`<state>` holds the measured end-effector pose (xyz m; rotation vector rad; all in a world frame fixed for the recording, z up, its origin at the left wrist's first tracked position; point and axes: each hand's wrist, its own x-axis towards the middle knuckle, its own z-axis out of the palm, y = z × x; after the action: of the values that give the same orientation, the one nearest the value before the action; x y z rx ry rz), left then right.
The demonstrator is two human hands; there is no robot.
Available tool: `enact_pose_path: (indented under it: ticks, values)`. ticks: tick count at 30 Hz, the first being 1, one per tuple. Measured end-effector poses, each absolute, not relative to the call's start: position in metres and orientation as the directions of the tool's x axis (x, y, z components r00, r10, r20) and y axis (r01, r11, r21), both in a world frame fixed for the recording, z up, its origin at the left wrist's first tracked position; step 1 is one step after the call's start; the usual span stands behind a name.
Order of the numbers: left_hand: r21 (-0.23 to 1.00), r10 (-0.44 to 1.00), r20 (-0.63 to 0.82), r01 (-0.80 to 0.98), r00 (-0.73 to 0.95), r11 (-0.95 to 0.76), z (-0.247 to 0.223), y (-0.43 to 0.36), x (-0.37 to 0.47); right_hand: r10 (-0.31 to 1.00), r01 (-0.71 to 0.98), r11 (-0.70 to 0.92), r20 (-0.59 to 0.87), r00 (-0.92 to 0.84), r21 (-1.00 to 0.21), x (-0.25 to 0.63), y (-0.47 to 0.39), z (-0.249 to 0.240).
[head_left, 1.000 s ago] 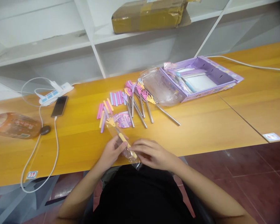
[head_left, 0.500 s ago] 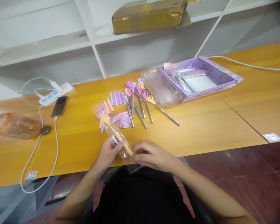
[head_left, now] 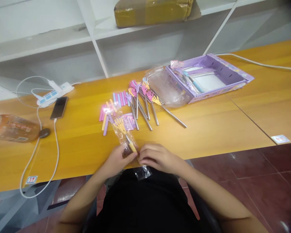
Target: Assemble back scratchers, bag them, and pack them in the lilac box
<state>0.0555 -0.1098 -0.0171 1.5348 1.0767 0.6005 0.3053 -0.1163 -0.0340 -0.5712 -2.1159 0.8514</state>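
Note:
A yellow back scratcher point(head_left: 132, 147) lies inside a clear plastic bag point(head_left: 123, 137), its hand-shaped head pointing away from me. My left hand point(head_left: 118, 160) is closed round the bagged handle, thumb on top. My right hand point(head_left: 157, 158) is closed beside it, with fingertips pinching the bag near the handle's lower end; the exact grip is partly hidden. The loose bag end point(head_left: 142, 172) hangs over the table edge. Beyond my hands lie several back scratchers point(head_left: 145, 103) with metal rods, several coloured handle sleeves point(head_left: 105, 124) and small pink printed cards point(head_left: 129, 122).
A purple open box point(head_left: 223, 81) holds more items, with clear plastic bags point(head_left: 168, 87) beside it. To the left are a phone point(head_left: 59, 107), a power strip point(head_left: 54, 94), white cables and an orange bottle point(head_left: 16, 128). A taped carton point(head_left: 152, 13) sits on the shelf.
The bagged back scratcher has shifted right and towards me, and my left hand has moved up close against my right. More of the loose bag end shows below my hands.

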Motion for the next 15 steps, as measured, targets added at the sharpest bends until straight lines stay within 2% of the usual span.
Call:
enact_pose_path:
  ticks: [7,10,12,15]
  values:
    - [0.982,0.969,-0.189,0.05,0.158,0.183,-0.033,-0.105,0.048,0.686,0.144,0.641,0.48,-0.547,-0.754,0.309,-0.116,-0.038]
    - [0.98,0.976,-0.191,-0.039,0.106,0.196,-0.036,-0.104,0.046,0.643,0.161,0.674,0.464,-0.609,-0.721,0.307,-0.117,-0.04]
    - [0.98,0.975,-0.193,-0.026,0.108,0.197,-0.034,-0.105,0.047,0.6,0.167,0.722,0.487,-0.635,-0.672,0.307,-0.118,-0.04]
    - [0.977,0.96,-0.207,0.081,0.19,0.195,-0.026,-0.107,0.05,0.588,0.172,0.758,0.544,-0.598,-0.63,0.308,-0.119,-0.039]
